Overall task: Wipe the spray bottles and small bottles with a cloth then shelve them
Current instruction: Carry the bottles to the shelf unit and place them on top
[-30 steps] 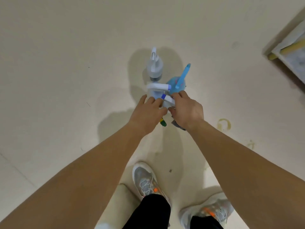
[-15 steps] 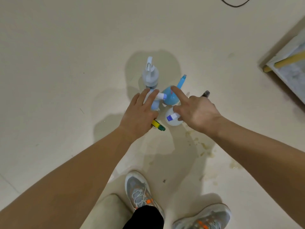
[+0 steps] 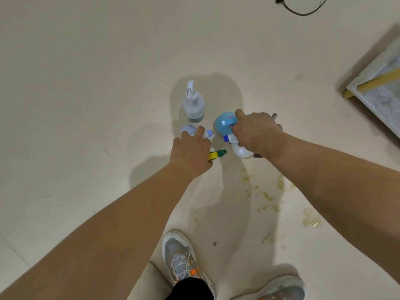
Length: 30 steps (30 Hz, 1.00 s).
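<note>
Several spray bottles stand close together on the floor. A clear spray bottle (image 3: 192, 105) with a white trigger stands farthest away, untouched. My left hand (image 3: 191, 151) curls over the head of a white spray bottle (image 3: 187, 129). A yellow-and-green nozzle (image 3: 217, 154) pokes out below that hand. My right hand (image 3: 255, 133) grips the top of the blue spray bottle (image 3: 224, 125). Right under it stands a white bottle (image 3: 240, 151) with a blue nozzle. Grey cloth (image 3: 276, 117) sticks out from beneath my right hand.
A pale shelf unit (image 3: 372, 68) with a yellow pole (image 3: 378, 81) sits at the right edge. A black cable (image 3: 303, 10) lies at the top. Yellowish stains (image 3: 270, 195) mark the floor near my shoes (image 3: 181, 260).
My right hand has moved from the white bottle with the blue nozzle onto the blue bottle's top. My left hand has closed further over the white bottle's head.
</note>
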Each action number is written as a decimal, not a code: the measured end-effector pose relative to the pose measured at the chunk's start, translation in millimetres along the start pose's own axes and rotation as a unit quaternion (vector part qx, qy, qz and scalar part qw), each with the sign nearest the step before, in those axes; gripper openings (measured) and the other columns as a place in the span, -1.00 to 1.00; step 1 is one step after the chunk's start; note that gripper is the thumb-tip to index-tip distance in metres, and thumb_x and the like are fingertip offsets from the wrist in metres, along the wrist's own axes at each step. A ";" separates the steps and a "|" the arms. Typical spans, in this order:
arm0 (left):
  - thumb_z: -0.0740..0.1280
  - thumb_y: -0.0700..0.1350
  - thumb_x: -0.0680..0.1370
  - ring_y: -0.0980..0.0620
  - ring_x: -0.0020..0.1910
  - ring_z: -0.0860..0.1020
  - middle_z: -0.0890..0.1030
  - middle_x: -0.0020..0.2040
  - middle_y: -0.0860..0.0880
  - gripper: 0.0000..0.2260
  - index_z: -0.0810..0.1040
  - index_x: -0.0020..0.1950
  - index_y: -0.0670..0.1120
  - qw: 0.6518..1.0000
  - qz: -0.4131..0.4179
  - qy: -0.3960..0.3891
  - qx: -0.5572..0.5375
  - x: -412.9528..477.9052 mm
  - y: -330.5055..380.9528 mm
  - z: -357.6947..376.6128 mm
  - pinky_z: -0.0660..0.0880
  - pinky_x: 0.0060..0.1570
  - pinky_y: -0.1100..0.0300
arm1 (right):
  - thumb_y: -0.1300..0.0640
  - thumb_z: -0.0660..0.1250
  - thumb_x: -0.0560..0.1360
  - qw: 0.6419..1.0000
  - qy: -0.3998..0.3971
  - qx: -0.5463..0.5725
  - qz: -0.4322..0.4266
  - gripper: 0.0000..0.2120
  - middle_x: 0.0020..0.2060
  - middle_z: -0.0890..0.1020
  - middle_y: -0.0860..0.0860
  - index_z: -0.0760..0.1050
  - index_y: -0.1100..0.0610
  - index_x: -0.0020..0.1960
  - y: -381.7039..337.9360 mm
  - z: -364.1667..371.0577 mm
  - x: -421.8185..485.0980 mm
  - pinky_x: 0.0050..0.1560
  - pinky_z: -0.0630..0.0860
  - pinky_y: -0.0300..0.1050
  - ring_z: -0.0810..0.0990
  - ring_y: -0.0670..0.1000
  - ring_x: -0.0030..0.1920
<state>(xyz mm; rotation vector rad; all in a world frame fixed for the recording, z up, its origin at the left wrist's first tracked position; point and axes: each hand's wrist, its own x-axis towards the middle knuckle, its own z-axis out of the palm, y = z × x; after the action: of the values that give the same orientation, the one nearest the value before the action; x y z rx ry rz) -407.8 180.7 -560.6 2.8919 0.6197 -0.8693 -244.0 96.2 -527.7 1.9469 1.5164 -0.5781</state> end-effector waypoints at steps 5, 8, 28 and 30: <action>0.23 0.10 0.62 -0.08 -0.16 0.35 0.32 0.33 -0.04 -0.75 0.57 0.13 -0.01 1.000 0.015 -0.004 -0.009 -13.4 2.6 -4.4 0.30 -0.23 0.08 | 0.19 0.26 0.61 0.999 -0.004 0.020 0.039 -0.78 0.07 0.42 0.05 0.51 0.17 0.23 9.4 8.8 -16.4 -0.47 0.11 -0.10 0.33 0.04 -0.40; 0.24 0.00 0.63 -0.07 -0.20 0.36 0.29 0.34 -0.04 -0.82 0.58 0.12 -0.01 1.000 -0.007 -0.020 -0.015 -31.2 4.3 -16.9 0.26 -0.32 0.11 | 0.21 0.37 0.53 0.996 0.012 0.043 0.080 -0.65 0.06 0.41 0.04 0.48 0.11 0.30 20.2 8.0 -45.1 -0.49 0.12 -0.13 0.34 0.05 -0.44; 0.29 -0.03 0.53 -0.10 -0.17 0.46 0.39 0.15 -0.01 -0.70 0.57 0.25 0.10 0.998 0.057 -0.008 -0.013 -251.1 172.8 -512.0 0.43 -0.18 0.12 | -0.17 0.26 0.61 0.920 0.077 0.286 0.258 -0.61 -0.02 0.52 0.02 0.45 0.00 0.35 237.7 -221.6 -517.4 -0.29 0.45 -0.08 0.60 0.12 -0.13; 0.28 -0.02 0.53 -0.09 -0.20 0.46 0.38 0.13 0.00 -0.70 0.56 0.25 0.10 0.997 0.078 0.007 -0.005 -262.1 198.1 -562.2 0.45 -0.20 0.12 | -0.19 0.27 0.59 0.907 0.084 0.297 0.287 -0.63 -0.02 0.55 0.03 0.50 0.03 0.26 270.1 -244.5 -565.4 -0.26 0.47 -0.07 0.62 0.11 -0.10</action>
<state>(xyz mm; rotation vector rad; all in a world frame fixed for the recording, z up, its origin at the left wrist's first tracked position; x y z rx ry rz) -238.5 -0.7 41.5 2.8919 0.3919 -0.8230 -131.4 -181.3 74.6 2.8196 0.8077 -0.6621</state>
